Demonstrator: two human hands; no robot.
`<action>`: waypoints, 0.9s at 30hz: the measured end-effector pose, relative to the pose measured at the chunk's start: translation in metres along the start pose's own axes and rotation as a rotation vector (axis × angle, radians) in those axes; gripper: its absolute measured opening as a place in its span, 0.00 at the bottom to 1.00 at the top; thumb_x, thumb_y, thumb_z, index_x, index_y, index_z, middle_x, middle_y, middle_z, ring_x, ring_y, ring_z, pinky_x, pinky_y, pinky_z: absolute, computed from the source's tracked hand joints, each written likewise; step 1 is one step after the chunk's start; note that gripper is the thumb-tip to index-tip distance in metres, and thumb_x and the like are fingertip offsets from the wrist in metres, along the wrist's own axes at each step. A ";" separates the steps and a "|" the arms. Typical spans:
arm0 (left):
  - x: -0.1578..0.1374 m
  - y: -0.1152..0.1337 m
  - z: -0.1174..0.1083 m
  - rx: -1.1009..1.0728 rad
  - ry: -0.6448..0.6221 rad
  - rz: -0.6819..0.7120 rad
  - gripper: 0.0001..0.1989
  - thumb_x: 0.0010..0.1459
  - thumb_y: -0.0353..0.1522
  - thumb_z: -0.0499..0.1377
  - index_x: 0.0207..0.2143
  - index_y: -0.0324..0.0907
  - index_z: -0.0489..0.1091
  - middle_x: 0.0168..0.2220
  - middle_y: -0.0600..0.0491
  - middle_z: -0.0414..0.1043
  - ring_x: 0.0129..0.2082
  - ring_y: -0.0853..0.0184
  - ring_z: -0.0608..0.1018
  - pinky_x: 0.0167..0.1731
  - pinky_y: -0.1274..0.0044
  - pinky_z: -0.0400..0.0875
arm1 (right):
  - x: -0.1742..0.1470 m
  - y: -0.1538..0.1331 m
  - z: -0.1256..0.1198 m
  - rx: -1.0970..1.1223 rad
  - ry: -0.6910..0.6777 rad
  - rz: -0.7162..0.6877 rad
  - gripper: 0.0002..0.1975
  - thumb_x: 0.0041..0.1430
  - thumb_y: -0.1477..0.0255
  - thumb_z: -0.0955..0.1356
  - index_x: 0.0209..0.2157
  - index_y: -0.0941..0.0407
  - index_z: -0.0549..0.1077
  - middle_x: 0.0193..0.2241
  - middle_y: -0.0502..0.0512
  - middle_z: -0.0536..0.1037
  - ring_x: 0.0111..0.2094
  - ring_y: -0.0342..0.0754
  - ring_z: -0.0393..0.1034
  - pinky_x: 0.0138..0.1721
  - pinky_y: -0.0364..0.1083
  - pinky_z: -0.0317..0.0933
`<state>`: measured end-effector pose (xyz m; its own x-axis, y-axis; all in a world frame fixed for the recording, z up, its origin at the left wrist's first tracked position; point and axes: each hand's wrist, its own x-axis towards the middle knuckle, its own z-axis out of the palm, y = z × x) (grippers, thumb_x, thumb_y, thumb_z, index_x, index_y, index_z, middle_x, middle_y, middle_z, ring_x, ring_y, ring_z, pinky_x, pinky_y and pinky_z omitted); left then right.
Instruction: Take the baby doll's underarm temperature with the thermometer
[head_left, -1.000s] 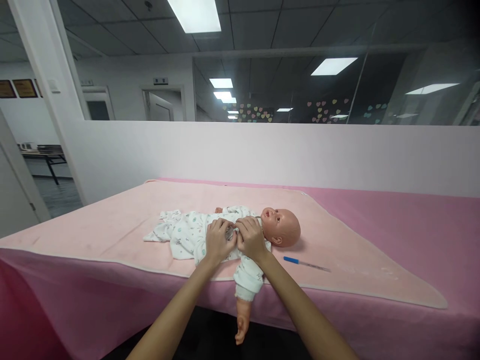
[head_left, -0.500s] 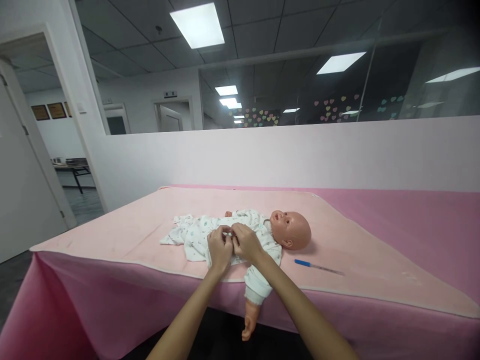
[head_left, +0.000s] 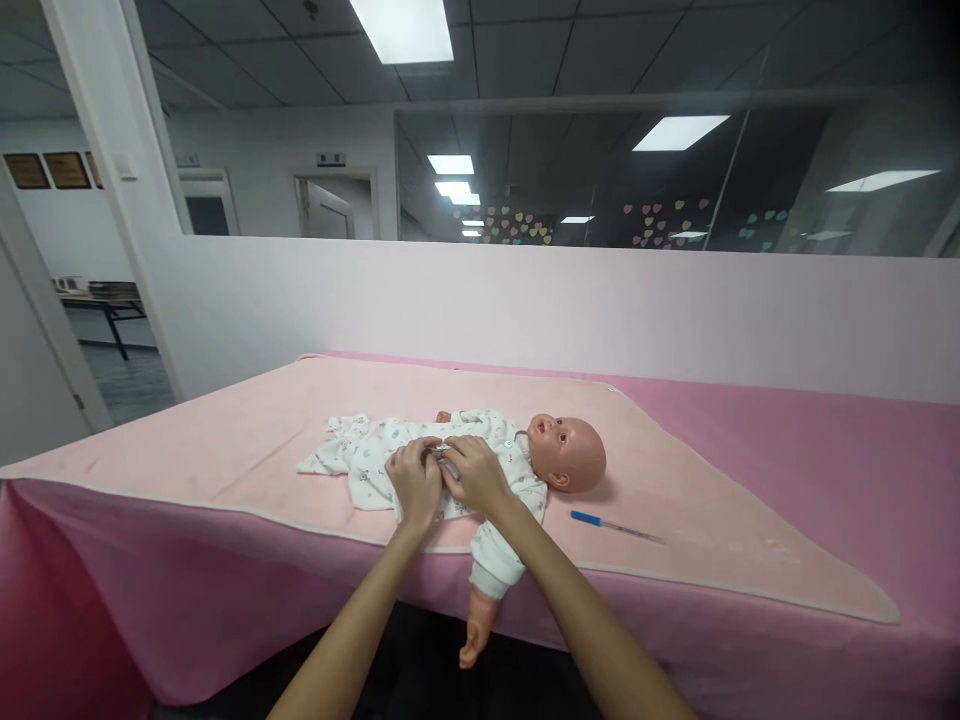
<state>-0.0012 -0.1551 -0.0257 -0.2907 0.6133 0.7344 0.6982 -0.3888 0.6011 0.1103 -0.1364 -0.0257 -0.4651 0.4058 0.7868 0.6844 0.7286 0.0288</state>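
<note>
A baby doll (head_left: pixel 574 455) lies on its back with its head to the right, dressed in a white patterned baby garment (head_left: pixel 371 460). My left hand (head_left: pixel 417 482) pinches the garment's front at the belly. Close beside it, my right hand (head_left: pixel 474 474) grips the same cloth, the fingertips of both hands nearly meeting. What exactly sits between the fingers is too small to make out. The doll's near arm (head_left: pixel 480 620), in a white sleeve, hangs over the table's front edge.
A blue-capped, thin, clear stick like a thermometer (head_left: pixel 611 525) lies right of the doll. Beneath is a peach mat (head_left: pixel 225 430) on a pink tablecloth (head_left: pixel 810 440). A white wall (head_left: pixel 525 300) with glass above stands behind the table.
The whole view has shifted, so the doll and table sit slightly further left and higher. My hands stay at the garment's front, with the right fingers now flatter over the cloth.
</note>
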 end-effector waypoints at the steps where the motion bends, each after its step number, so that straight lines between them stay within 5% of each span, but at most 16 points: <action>1: 0.000 0.000 0.000 0.005 0.001 -0.001 0.13 0.50 0.25 0.47 0.31 0.44 0.69 0.33 0.54 0.73 0.37 0.64 0.71 0.42 0.69 0.56 | 0.000 0.000 0.000 -0.001 -0.004 0.002 0.08 0.54 0.74 0.62 0.36 0.57 0.69 0.38 0.57 0.71 0.40 0.50 0.62 0.41 0.49 0.56; 15: 0.002 -0.002 -0.003 -0.050 -0.015 -0.023 0.15 0.51 0.27 0.46 0.25 0.45 0.72 0.29 0.55 0.75 0.35 0.63 0.72 0.41 0.69 0.58 | -0.002 0.001 0.001 0.008 0.059 0.093 0.08 0.60 0.74 0.57 0.30 0.57 0.64 0.25 0.53 0.69 0.28 0.46 0.61 0.34 0.44 0.54; 27: -0.002 0.004 -0.001 0.151 -0.153 0.115 0.08 0.50 0.29 0.51 0.30 0.46 0.69 0.33 0.54 0.73 0.36 0.61 0.68 0.42 0.67 0.52 | -0.003 0.004 0.007 0.017 0.056 0.128 0.09 0.60 0.75 0.57 0.30 0.57 0.67 0.26 0.53 0.71 0.31 0.46 0.64 0.36 0.45 0.55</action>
<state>0.0014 -0.1581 -0.0246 -0.1093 0.6722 0.7323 0.8143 -0.3619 0.4538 0.1109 -0.1309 -0.0320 -0.3420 0.4648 0.8167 0.7263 0.6822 -0.0841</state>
